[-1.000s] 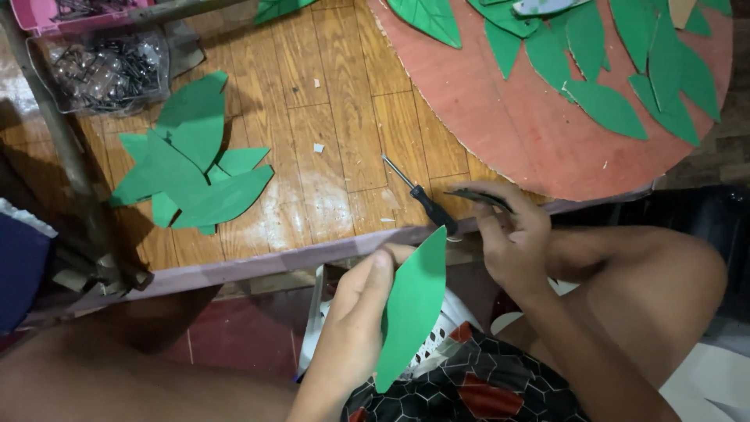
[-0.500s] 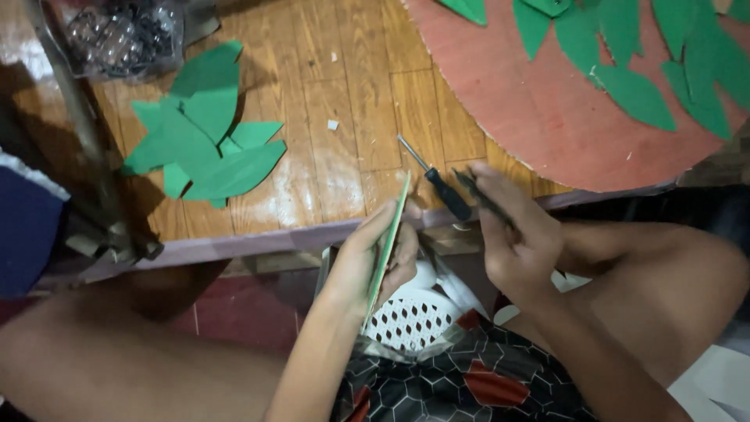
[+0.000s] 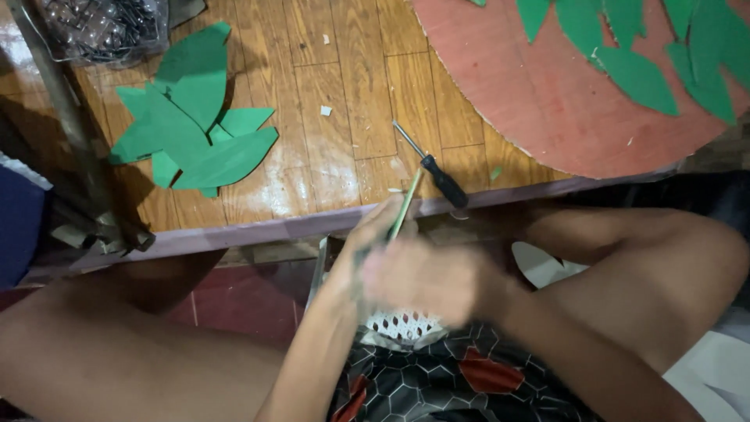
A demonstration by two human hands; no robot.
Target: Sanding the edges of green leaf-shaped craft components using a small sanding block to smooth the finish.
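Wooden plank floor (image 3: 344, 86), glossy, upper half of frame. Green leaf cutout (image 3: 405, 206) at centre, edge-on, pinched in left hand (image 3: 367, 238). Right hand (image 3: 430, 281) motion-blurred just below; its grip cannot be told. Screwdriver (image 3: 433, 168) lies just beside. Judgement: hold the cutout steady, support near its tip. Leaf pile (image 3: 191, 129) upper left; red board (image 3: 547, 101) upper right.

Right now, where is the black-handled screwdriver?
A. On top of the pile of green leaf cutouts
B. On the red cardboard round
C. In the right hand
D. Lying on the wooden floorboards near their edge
D. The screwdriver lies alone on the wooden floorboards by their front edge, between the green leaf cutouts and the red cardboard round; neither of the hands touches it.
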